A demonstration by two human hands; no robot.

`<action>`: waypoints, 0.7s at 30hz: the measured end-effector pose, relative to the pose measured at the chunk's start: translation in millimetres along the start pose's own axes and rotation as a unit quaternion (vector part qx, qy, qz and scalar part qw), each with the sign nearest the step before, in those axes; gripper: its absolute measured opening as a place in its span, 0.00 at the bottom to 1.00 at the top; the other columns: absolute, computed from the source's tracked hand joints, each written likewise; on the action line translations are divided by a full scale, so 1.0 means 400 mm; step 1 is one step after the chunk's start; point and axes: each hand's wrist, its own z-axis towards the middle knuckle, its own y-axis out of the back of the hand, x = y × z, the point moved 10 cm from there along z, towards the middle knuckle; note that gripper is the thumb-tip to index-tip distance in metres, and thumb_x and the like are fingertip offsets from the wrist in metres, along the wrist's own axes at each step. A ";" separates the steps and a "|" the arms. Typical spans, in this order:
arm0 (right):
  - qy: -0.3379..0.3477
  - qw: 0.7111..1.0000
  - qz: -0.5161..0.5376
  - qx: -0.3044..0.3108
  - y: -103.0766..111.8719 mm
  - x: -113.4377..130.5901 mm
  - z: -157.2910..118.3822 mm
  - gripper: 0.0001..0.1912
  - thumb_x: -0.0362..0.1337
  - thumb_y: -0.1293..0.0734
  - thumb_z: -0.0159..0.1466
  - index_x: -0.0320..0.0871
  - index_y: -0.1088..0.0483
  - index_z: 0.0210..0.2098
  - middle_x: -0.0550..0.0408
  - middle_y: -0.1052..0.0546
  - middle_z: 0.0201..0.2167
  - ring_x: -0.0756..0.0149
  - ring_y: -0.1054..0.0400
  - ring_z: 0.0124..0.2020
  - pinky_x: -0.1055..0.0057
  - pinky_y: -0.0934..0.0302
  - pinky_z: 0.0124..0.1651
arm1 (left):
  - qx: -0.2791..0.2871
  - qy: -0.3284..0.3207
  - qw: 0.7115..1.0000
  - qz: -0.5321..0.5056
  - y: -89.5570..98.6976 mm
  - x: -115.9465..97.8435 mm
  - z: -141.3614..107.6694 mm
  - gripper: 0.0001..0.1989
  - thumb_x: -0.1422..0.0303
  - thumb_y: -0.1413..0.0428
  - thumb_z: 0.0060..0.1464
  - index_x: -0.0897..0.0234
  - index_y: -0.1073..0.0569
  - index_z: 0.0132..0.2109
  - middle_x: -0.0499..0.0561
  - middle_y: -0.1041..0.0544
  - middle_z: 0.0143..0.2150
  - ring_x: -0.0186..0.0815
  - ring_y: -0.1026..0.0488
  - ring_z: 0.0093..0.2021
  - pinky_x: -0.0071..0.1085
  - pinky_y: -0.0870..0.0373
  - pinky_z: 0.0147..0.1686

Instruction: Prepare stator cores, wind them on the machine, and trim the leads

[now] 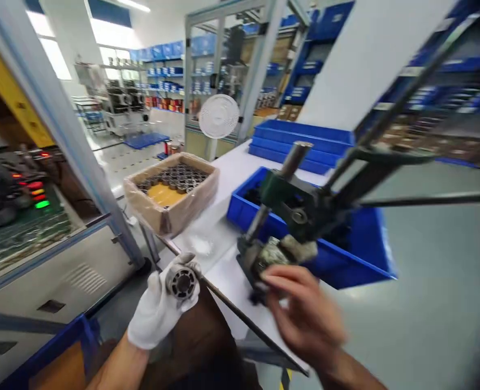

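My left hand (161, 303), in a white glove, is closed around a round metal part (182, 283) with slots around its dark centre, held slotted face up in front of the table edge. My bare right hand (305, 309) is beside the base of a dark green hand press (289, 189). Its fingertips are pinched together by the press's lower block (272, 254), and blur hides what is between them. A long lever (402, 103) and other bars stick out from the press to the right.
A plastic-lined carton (170, 219) of metal rings stands at the left of the white table (207, 260). Behind the press sits a blue bin (357, 260) with dark parts, and stacked blue trays (300, 141) lie farther back. A white fan (219, 116) stands behind the table.
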 end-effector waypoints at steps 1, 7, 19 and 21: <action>0.005 1.000 0.005 0.006 -0.020 0.022 -0.006 0.15 0.24 0.35 0.64 0.44 0.30 0.48 0.50 0.27 0.39 0.66 0.30 0.38 0.70 0.31 0.37 | 0.004 -0.008 1.000 0.024 -0.010 0.008 -0.010 0.39 0.36 0.47 0.48 0.58 0.27 0.58 0.58 0.25 0.47 0.34 0.30 0.32 0.31 0.33 0.28; 0.033 0.993 0.101 0.053 -0.160 0.096 0.001 0.19 0.22 0.37 0.63 0.41 0.32 0.52 0.47 0.29 0.39 0.67 0.32 0.37 0.73 0.33 0.33 | -0.018 -0.050 0.987 0.152 -0.027 0.002 -0.056 0.44 0.54 0.26 0.28 0.52 0.27 0.57 0.55 0.23 0.49 0.50 0.24 0.48 0.46 0.25 0.49; 0.144 0.984 0.006 0.108 -0.141 0.123 -0.038 0.24 0.33 0.30 0.63 0.31 0.36 0.56 0.39 0.27 0.41 0.57 0.32 0.42 0.60 0.33 0.39 | 0.023 -0.117 0.975 0.187 -0.072 -0.020 -0.059 0.39 0.52 0.28 0.31 0.49 0.26 0.54 0.50 0.20 0.46 0.44 0.21 0.46 0.36 0.24 0.50; 0.138 0.984 0.007 0.109 -0.141 0.124 -0.035 0.23 0.33 0.30 0.63 0.31 0.36 0.55 0.39 0.27 0.41 0.57 0.32 0.42 0.61 0.34 0.39 | 0.024 -0.122 0.971 0.205 -0.074 -0.025 -0.058 0.39 0.51 0.28 0.31 0.49 0.26 0.55 0.52 0.20 0.47 0.44 0.21 0.47 0.37 0.24 0.50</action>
